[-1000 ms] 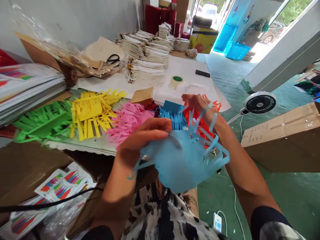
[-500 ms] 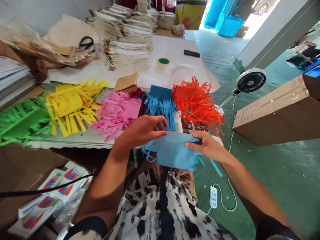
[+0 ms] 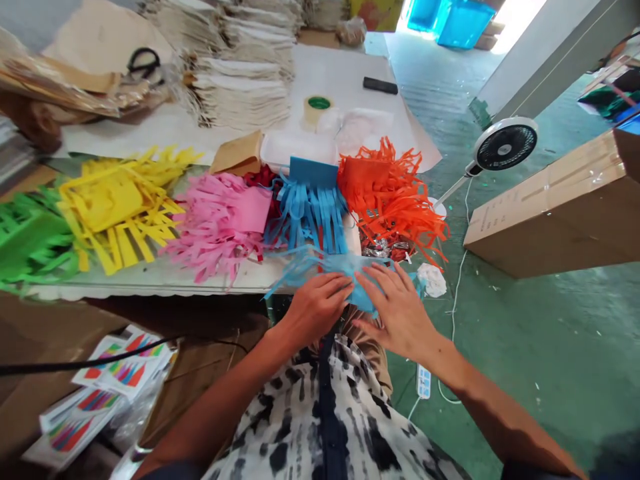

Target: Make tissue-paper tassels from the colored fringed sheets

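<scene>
At the table's front edge I hold a light blue fringed piece [image 3: 363,267], its thin strips spread toward the table and out to the left. My left hand [image 3: 323,300] has its fingers curled closed on the near side of it. Spread out flat, the fingers of my right hand [image 3: 400,310] rest over the piece's right part, hiding some of it. Just beyond lies a blue fringed bundle [image 3: 314,200] with a solid top band. Orange fringe [image 3: 395,200] is to its right, pink fringe [image 3: 225,220] to its left.
Yellow fringe [image 3: 113,200] and green fringe [image 3: 30,233] lie further left. Behind are a tape roll [image 3: 316,112], a black bar-shaped object [image 3: 380,85], scissors [image 3: 144,61] and off-white stacks [image 3: 245,87]. A fan [image 3: 505,147] and cardboard box [image 3: 550,207] stand right.
The light blue piece has turned, its strips now pointing toward the table instead of toward me. My left hand has come down and closed on it; my right hand has let go and spread its fingers.
</scene>
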